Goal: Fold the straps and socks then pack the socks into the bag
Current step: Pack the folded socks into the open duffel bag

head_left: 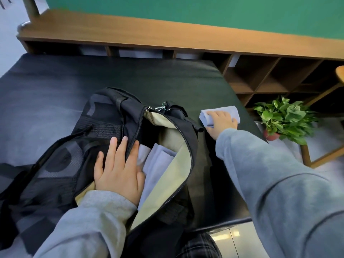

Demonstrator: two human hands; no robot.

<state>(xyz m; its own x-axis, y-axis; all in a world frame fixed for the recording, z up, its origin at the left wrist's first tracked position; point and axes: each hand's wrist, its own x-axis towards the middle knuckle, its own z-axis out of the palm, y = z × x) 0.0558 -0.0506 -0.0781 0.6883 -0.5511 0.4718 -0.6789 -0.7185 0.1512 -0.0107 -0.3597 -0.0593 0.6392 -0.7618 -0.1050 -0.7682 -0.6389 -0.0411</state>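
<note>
The left hand (119, 168) lies flat with fingers spread on the near edge of the black bag (104, 127), apparently pinning the zip opening wide so the tan lining stays exposed. Folded socks (156, 164) already sit inside, just right of that hand. Out to the right on the dark bench (74, 84), the right hand (221, 121) closes its fingers over another folded sock (223, 110), likely to carry it in.

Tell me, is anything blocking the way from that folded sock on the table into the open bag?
Nothing visible does. The right hand lies on the folded sock, beside the bag. The left hand holds the unzipped mouth wide.
</note>
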